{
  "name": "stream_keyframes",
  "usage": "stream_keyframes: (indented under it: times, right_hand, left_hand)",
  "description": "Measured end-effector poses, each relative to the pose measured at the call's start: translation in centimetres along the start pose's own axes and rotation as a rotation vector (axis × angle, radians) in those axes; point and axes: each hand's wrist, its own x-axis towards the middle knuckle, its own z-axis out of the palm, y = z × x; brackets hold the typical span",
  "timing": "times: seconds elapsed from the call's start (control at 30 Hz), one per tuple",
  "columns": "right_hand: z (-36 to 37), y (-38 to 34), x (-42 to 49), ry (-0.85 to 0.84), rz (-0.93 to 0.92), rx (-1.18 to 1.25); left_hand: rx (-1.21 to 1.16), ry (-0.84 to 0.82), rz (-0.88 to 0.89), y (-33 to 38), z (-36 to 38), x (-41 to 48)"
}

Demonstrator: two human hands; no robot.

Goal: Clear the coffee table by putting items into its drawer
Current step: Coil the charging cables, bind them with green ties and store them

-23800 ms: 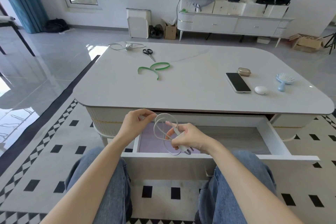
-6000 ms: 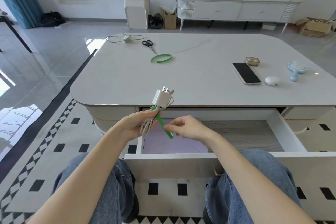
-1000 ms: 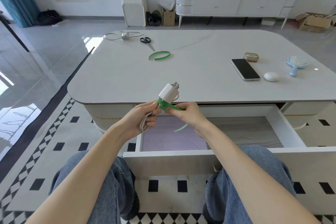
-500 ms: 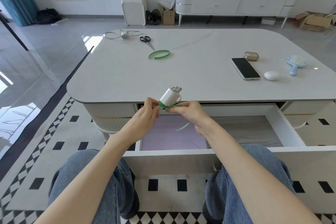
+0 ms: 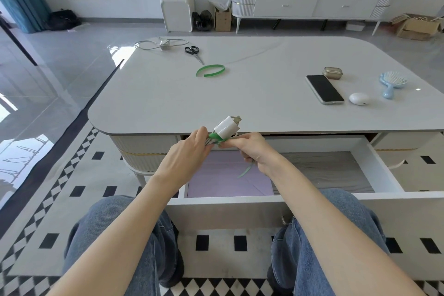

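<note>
My left hand grips the coiled cable of a white charger, whose plug points up and right. My right hand pinches a green strap wound round the bundle; its loose end hangs below my palm. Both hands hover over the open white drawer, which holds a purple sheet. On the coffee table lie a second green strap, scissors, another charger with cable, a phone, a small metal case, a white oval case and a blue hairbrush.
My knees in jeans sit just below the drawer front. A checkered rug covers the floor around the table. Behind the table stand a white sideboard, a white appliance and cardboard boxes.
Since a second ago my left hand has shifted up to the green strap at the charger's base. The bundle has tilted slightly and both hands have closed in around the strap.
</note>
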Motion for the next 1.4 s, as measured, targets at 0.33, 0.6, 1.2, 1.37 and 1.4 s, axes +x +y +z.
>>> stream_keyframes:
  times: [0.33,0.6,1.2,1.37,1.4]
  right_hand:
    - [-0.6,0.5,0.2,-0.116,-0.052,-0.04]
    - [-0.3,1.0,-0.4,-0.05,-0.106,-0.064]
    - [0.0,0.8,-0.7,-0.096,-0.236,-0.003]
    - [-0.3,0.2,-0.8,-0.074,-0.298,0.093]
    - [-0.4,0.2,-0.8,-0.065,-0.304,0.108]
  left_hand:
    - [0.008,-0.067,-0.053,-0.1,0.3,-0.2]
    - [-0.402,-0.156,-0.255,-0.1,0.0,-0.4]
    - [-0.933,-0.213,-0.551,0.2,-0.1,0.7]
    - [-0.761,-0.215,-0.458,0.1,0.1,0.3]
    - [-0.724,-0.219,-0.438,0.0,0.2,0.2]
